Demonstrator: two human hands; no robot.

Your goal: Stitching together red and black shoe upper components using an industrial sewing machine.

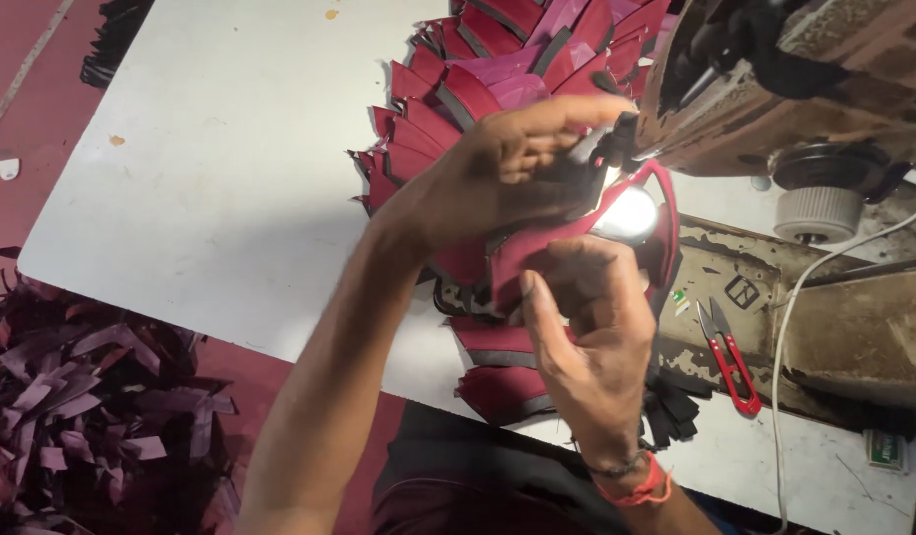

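A curved maroon leather piece (537, 253) with dark edging lies under the needle area of a worn sewing machine (795, 89), lit by a small bright lamp (628, 213). My left hand (497, 178) presses on the piece from above, fingers stretched toward the needle. My right hand (587, 332), with a red cord and a dark band at the wrist, pinches the piece's near edge from below. More maroon pieces (502, 381) hang off the table edge beneath my hands.
A long overlapping stack of maroon and pink pieces (478, 69) runs along the white table (210, 168). Red thread snips (727, 357) lie on the machine bed. A white cable (795, 327) trails right. Dark leather scraps (91, 406) are heaped on the red floor.
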